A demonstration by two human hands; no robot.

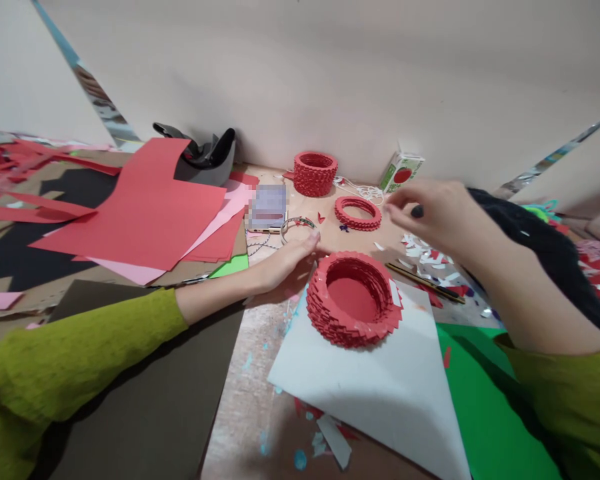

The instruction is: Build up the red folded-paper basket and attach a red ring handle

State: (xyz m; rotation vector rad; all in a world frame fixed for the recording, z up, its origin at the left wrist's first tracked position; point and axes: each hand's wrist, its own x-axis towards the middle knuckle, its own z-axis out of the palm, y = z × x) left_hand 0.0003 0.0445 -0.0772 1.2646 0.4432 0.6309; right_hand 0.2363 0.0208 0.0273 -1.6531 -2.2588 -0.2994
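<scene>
A round red bowl of folded, interlocked paper pieces (315, 317) sits on a white board (380, 393), with a white scrap on its right rim. My left hand (291, 260) reaches to its far left side with fingers stretched out; whether they touch the bowl I cannot tell. Above the table at right, my right hand (433, 210) has its fingers curled together. A small dark rounded tip shows at that hand, too little of it to name. Beyond lie a thin red paper ring (359, 223) and a taller red paper cylinder (315, 187).
Red paper sheets (140, 207) and pink ones lie at left, near a black-and-grey item (213, 157). A phone (267, 208) and a bracelet (285, 230) are mid-table. At right are a small carton (401, 172), a black-and-gold pen (425, 283), paper scraps and a green sheet (485, 393).
</scene>
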